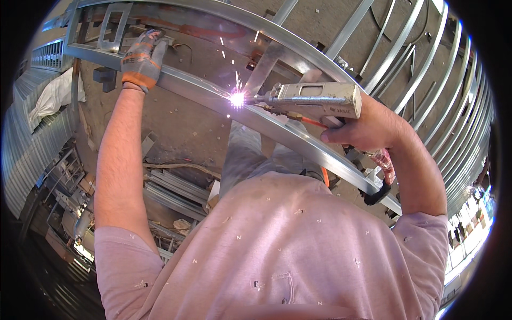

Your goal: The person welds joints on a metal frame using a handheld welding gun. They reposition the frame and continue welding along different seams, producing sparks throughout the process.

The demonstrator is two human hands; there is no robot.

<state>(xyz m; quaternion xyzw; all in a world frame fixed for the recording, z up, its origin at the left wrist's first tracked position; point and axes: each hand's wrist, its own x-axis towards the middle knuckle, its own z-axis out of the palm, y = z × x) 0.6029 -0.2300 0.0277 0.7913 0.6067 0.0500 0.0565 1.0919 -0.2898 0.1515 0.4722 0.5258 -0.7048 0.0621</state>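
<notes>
My right hand (368, 128), bare, is wrapped round the handle of a whitish, worn welding gun (320, 98). Its nozzle points left at a metal frame (197, 96) of shiny square tubing, where a bright violet-white glow (237, 100) throws sparks upward. An orange hose (313, 122) runs beneath the gun's body. To the left, my left hand (143, 58), in a grey and orange glove, grips the near tube of the frame. Its fingertips curl over the far side and are partly hidden. A crosspiece (264, 66) joins the frame's tubes just beyond the glow.
Several long metal tubes (397, 45) lie side by side at the far right. Corrugated sheets (32, 149) and a white cloth (56, 98) are at the left. More tubing (176, 189) is stacked near my legs, and a dark-tipped red cable (385, 165) hangs below my right hand.
</notes>
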